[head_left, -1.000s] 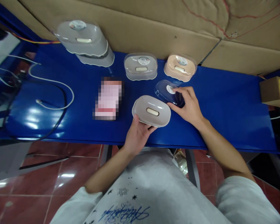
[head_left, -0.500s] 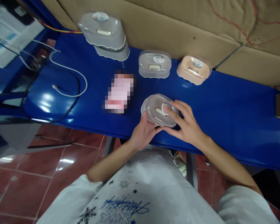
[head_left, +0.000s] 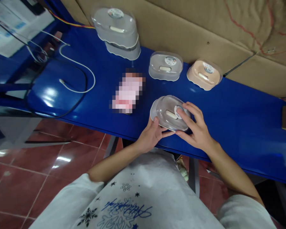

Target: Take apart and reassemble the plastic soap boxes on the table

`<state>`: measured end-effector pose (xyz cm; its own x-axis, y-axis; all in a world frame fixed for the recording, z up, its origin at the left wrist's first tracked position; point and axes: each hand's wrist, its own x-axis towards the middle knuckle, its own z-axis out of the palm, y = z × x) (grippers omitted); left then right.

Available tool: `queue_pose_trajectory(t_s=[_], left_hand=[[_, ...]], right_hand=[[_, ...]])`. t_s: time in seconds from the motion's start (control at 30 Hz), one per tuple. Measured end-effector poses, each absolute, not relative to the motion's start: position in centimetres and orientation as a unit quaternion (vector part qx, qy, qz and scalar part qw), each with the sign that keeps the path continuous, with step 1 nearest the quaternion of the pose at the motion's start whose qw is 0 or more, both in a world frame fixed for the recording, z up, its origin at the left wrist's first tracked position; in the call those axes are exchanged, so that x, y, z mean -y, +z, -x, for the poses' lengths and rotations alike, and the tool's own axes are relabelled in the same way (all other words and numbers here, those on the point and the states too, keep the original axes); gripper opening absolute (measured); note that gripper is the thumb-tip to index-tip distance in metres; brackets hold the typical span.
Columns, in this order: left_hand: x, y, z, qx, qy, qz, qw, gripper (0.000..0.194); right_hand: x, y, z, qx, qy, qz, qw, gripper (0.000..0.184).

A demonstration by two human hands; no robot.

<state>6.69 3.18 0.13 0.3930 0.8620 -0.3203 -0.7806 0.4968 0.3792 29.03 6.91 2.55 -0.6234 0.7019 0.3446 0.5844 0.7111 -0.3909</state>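
An oval grey plastic box [head_left: 153,109] with a clear domed lid [head_left: 163,119] is held above the table's near edge. The lid carries a white bar and a round sticker, and sits askew towards the right, so the box's left end shows. My left hand [head_left: 149,135] grips the box from the near left, thumb on its side and fingers underneath. My right hand [head_left: 197,128] is closed around the lid's right end, fingertips over the sticker and thumb at the near edge.
On the blue table [head_left: 240,127] stand a grey lidded box [head_left: 165,71], a peach one [head_left: 202,76] and a larger grey stack [head_left: 116,30]. A pixelated pink flat object [head_left: 128,92] and a white cable [head_left: 91,71] lie left. Cardboard [head_left: 181,28] lines the back.
The camera view has shifted, moving the table things rightward in the picture. Both hands keep their hold; more of the box's left end shows beside the lid.
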Motion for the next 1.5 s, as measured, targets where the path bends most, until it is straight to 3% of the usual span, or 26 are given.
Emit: queue_pose_trajectory(t_s=[0.23, 0.6, 0.87, 1.1, 1.3, 1.5], left_hand=[[-3.1, 0.1, -6.8, -0.223, 0.512, -0.130, 0.820, 0.086], [-3.0, 0.0, -6.7, -0.217, 0.521, -0.133, 0.815, 0.097], [-2.9, -0.2, -6.4, -0.244, 0.524, -0.163, 0.799, 0.109], [-3.1, 0.7, -6.6, -0.238, 0.445, -0.176, 0.845, 0.090], [-3.4, 0.8, -6.2, -0.264, 0.427, -0.160, 0.850, 0.085], [-3.5, 0.7, -6.1, -0.301, 0.385, -0.179, 0.854, 0.038]], right_hand=[[-7.2, 2.7, -29.5, 0.897, 0.121, 0.347, 0.244, 0.076], [-6.8, 2.8, -29.3, 0.895, 0.081, 0.360, 0.251, 0.087], [-6.2, 3.0, -28.9, 0.891, 0.129, 0.350, 0.258, 0.093], [-7.8, 4.5, -32.1, 0.867, 0.210, 0.399, 0.211, 0.075], [-6.4, 3.9, -38.0, 0.834, 0.150, 0.494, 0.195, 0.067], [-6.3, 2.0, -43.1, 0.776, 0.041, 0.602, 0.184, 0.063]])
